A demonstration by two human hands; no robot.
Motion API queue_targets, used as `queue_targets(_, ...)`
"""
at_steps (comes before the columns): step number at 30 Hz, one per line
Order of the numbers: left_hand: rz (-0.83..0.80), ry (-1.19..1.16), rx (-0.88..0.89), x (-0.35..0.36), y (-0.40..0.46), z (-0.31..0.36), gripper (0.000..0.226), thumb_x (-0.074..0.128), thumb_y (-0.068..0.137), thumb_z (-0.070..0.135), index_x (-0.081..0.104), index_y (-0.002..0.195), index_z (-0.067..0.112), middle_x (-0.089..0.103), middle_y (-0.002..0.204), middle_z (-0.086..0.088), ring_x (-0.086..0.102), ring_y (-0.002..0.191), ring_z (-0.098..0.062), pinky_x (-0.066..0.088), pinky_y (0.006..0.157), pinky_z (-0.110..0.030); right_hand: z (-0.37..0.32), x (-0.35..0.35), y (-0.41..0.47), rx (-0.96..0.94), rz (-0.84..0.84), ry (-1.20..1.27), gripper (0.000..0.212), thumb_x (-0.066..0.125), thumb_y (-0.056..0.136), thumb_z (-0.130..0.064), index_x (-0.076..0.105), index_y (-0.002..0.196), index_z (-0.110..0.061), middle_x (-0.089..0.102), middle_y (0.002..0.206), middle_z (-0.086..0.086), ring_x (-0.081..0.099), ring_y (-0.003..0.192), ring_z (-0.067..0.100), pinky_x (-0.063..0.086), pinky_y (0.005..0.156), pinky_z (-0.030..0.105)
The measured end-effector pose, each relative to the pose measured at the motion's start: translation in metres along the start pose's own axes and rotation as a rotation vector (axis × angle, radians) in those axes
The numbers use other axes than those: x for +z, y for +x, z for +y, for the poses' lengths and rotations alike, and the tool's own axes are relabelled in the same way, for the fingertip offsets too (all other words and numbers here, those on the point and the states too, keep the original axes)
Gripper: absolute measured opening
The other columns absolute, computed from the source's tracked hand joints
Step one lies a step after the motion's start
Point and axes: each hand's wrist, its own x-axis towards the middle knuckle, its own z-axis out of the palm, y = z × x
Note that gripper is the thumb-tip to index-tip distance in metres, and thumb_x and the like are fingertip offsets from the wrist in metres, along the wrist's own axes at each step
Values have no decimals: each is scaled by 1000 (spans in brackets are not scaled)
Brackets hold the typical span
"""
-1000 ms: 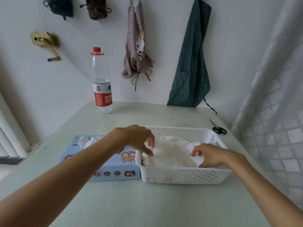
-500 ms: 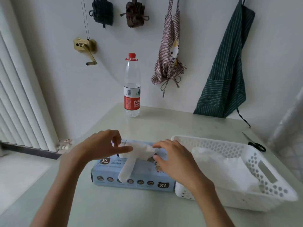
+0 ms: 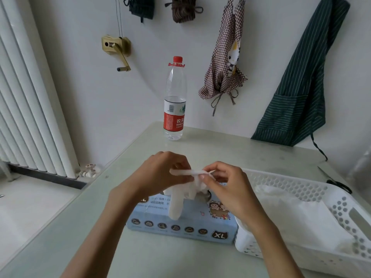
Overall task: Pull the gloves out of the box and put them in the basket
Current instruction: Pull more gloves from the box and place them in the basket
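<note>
White glove: a thin translucent white plastic glove (image 3: 181, 194) was stretched between both hands just above the box, one long finger of it hanging down over the box front.
Left hand: the left hand (image 3: 160, 173) had its fingers (image 3: 181, 164) curled, pinching the glove's left end.
Right hand: the right hand (image 3: 224, 182) pinched the glove's right end between thumb and fingertips.
Box: the pale blue cardboard glove box (image 3: 180, 225), printed with cartoon figures and an "XL" mark, lay flat on the tabletop under the hands, touching the basket's left wall.
Basket: the white perforated plastic basket (image 3: 301, 187) sat to the right of the box, with a heap of white gloves (image 3: 297, 215) inside it.
Tabletop: the pale green glossy tabletop (image 3: 230, 149) also carried a clear plastic water bottle with a red cap and label (image 3: 175, 101) near the wall, and black-handled scissors (image 3: 335, 182) beyond the basket.
Wall: a checked apron (image 3: 225, 57) and a dark green striped apron (image 3: 301, 87) hung behind.
</note>
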Motion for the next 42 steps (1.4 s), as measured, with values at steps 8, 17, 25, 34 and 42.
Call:
queue_targets(8,-150,-406,-66,-17,-4,-4,31,49,95,28,70,100,6,70,92,-11,64,74,-11,51,65,-17,-2,-12,3,63,-88,278,16,66,85,-31,73,90,-17,73,86,-4,65,78,8,49,71,17)
queue_targets(17,-158,-265,-52,-19,-5,7,67,65,73,48,38,134,36,41,134,26,43,121,7,38,100,-16,2,-14,5,24,43,161,11,68,85,-28,74,88,-19,72,82,-9,67,82,7,52,69,24)
queue_targets(25,35,-118,-72,-1,6,3,12,66,86,20,68,97,24,68,94,12,67,85,-4,56,82,-30,-6,-37,0,78,-34,25,14,79,74,-24,74,87,-29,72,77,-16,66,74,-4,45,59,6)
queue_targets(34,-33,-336,-46,-3,2,6,17,49,96,12,66,99,17,69,92,7,65,75,-9,56,71,-32,-13,-57,0,21,196,390,16,61,87,-29,71,86,-17,69,74,-5,60,70,1,47,64,11)
queue_targets(42,22,-590,-4,7,8,29,32,48,92,36,65,98,10,63,77,3,55,57,-2,41,54,-11,-8,-49,6,-165,514,260,22,51,97,-25,54,77,-16,45,52,-17,40,50,-2,34,50,9)
